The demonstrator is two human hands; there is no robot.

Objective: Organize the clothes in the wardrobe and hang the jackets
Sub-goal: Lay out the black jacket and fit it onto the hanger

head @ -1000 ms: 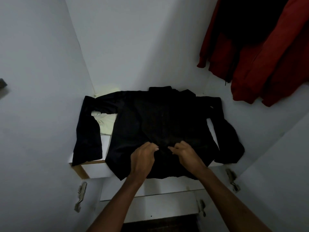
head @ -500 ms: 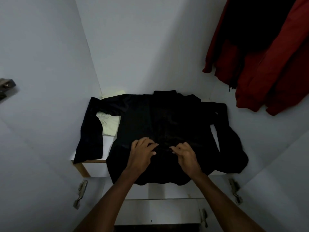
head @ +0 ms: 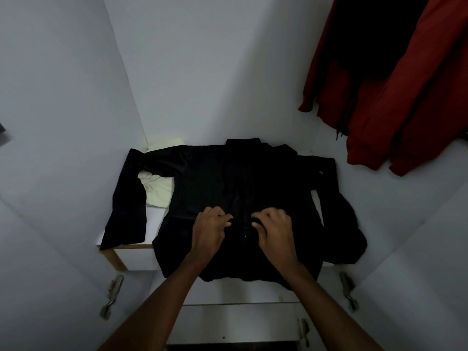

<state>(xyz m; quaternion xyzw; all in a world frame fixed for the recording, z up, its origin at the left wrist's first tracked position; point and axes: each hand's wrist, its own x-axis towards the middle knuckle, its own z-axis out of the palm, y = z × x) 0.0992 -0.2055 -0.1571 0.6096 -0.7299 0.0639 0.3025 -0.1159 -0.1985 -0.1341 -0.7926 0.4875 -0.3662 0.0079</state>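
Note:
A black jacket lies spread front-up on a white wardrobe shelf, collar toward the back wall. Both sleeves drape over the shelf's sides and the hem hangs over the front edge. My left hand and my right hand sit side by side on the lower middle of the jacket. Their curled fingers pinch the fabric on either side of the front closure. A red jacket hangs at the upper right.
A cream garment lies on the shelf under the black jacket's left sleeve. Dark clothing hangs inside the red jacket. Metal door hinges flank the opening below the shelf. White walls close in left, back and right.
Both hands have crept a little higher up the jacket's front, away from the hem, still pinching at the closure. The view has shifted slightly.

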